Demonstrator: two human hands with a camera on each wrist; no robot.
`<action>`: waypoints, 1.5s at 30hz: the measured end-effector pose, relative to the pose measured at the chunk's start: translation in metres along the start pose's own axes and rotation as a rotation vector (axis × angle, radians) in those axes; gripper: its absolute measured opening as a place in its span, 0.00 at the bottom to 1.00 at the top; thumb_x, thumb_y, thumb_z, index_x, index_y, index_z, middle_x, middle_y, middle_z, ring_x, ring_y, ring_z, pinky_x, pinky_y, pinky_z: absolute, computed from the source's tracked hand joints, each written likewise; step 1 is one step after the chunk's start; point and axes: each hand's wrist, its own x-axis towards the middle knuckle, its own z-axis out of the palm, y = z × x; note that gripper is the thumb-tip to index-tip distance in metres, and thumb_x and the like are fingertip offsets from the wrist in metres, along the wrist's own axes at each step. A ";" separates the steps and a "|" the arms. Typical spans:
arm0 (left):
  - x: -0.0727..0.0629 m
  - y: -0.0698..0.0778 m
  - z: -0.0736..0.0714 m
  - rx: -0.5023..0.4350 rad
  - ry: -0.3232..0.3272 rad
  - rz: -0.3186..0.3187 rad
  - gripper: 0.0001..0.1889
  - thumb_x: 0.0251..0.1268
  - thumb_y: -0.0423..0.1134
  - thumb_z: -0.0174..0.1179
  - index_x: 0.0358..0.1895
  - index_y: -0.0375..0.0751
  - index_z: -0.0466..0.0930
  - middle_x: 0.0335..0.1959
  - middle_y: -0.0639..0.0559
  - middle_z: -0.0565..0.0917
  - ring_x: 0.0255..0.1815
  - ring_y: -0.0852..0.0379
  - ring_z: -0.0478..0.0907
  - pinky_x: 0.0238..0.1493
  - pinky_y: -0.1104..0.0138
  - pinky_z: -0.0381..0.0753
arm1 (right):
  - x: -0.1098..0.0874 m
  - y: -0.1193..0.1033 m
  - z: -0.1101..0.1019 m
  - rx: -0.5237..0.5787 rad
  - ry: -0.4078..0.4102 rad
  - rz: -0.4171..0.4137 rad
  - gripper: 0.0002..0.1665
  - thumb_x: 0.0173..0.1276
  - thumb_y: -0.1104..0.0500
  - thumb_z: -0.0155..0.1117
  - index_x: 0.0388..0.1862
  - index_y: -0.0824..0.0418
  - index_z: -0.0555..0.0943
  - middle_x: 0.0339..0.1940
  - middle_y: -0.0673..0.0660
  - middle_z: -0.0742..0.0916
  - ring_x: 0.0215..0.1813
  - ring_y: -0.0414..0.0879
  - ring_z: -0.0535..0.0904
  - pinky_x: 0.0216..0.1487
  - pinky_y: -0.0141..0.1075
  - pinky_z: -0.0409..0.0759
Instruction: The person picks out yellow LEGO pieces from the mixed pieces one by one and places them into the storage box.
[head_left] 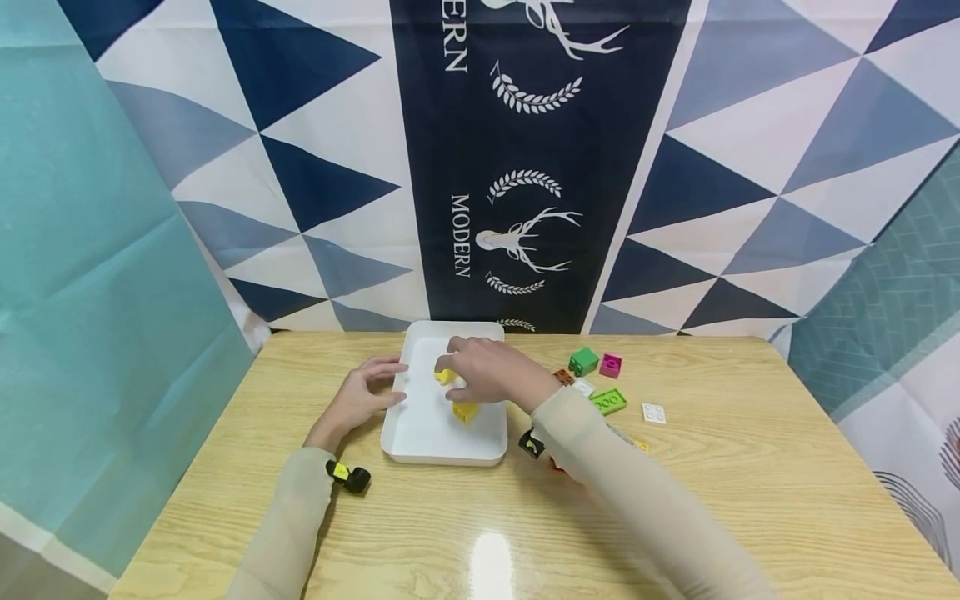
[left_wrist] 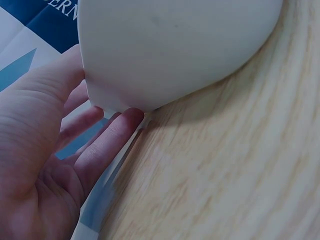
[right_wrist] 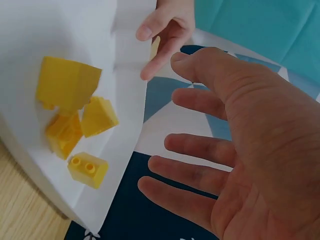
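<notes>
A white tray (head_left: 435, 450) lies at the far middle of the table. My left hand (head_left: 363, 396) holds its left side; in the left wrist view the thumb reaches over the rim while fingertips (left_wrist: 134, 116) touch the outer wall's lower edge. Over the tray my right hand (head_left: 483, 371) is spread, and the right wrist view shows nothing between its fingers (right_wrist: 195, 147). Several yellow toy bricks are in the tray; the largest-looking yellow brick (right_wrist: 67, 82) overlaps the others. A sloped yellow brick (right_wrist: 99, 117) and a studded yellow brick (right_wrist: 89, 170) sit by the wall.
Right of the tray lie loose bricks: a green brick (head_left: 583, 361), a magenta brick (head_left: 611, 365), a lime brick (head_left: 609, 402) and a white brick (head_left: 653, 413). My right forearm partly covers others. A patterned cloth (head_left: 345, 167) hangs behind the wooden table (head_left: 405, 533).
</notes>
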 end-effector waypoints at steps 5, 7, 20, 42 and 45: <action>-0.001 0.000 0.001 0.008 0.005 0.002 0.27 0.72 0.28 0.74 0.73 0.30 0.84 0.84 0.33 0.74 0.83 0.29 0.75 0.89 0.39 0.69 | -0.013 0.003 0.007 -0.025 0.017 -0.017 0.26 0.79 0.46 0.76 0.72 0.50 0.89 0.74 0.62 0.87 0.68 0.59 0.88 0.70 0.56 0.90; -0.001 0.000 0.001 0.008 0.008 -0.001 0.27 0.72 0.27 0.74 0.73 0.30 0.84 0.84 0.33 0.74 0.82 0.30 0.75 0.89 0.40 0.69 | -0.019 0.005 0.009 -0.037 0.019 -0.020 0.26 0.79 0.46 0.76 0.72 0.50 0.89 0.74 0.62 0.87 0.68 0.59 0.87 0.70 0.56 0.91; 0.000 0.000 -0.001 0.010 0.012 -0.007 0.27 0.72 0.28 0.75 0.72 0.30 0.84 0.83 0.32 0.74 0.82 0.29 0.76 0.89 0.39 0.69 | -0.054 0.022 0.009 -0.080 0.059 -0.006 0.28 0.78 0.46 0.77 0.72 0.52 0.88 0.76 0.63 0.86 0.73 0.61 0.86 0.73 0.57 0.89; 0.000 0.001 0.002 0.028 0.005 -0.001 0.26 0.73 0.31 0.74 0.72 0.30 0.84 0.84 0.32 0.74 0.83 0.29 0.74 0.89 0.37 0.68 | -0.123 0.066 0.027 -0.091 0.220 -0.013 0.23 0.75 0.50 0.79 0.65 0.54 0.91 0.71 0.66 0.89 0.71 0.64 0.87 0.70 0.58 0.90; 0.000 0.000 0.002 0.018 0.003 0.006 0.26 0.73 0.30 0.74 0.72 0.29 0.84 0.84 0.31 0.73 0.82 0.28 0.75 0.89 0.37 0.69 | -0.130 0.070 0.030 -0.046 0.211 0.022 0.23 0.75 0.51 0.79 0.65 0.55 0.91 0.71 0.66 0.88 0.72 0.64 0.86 0.70 0.59 0.91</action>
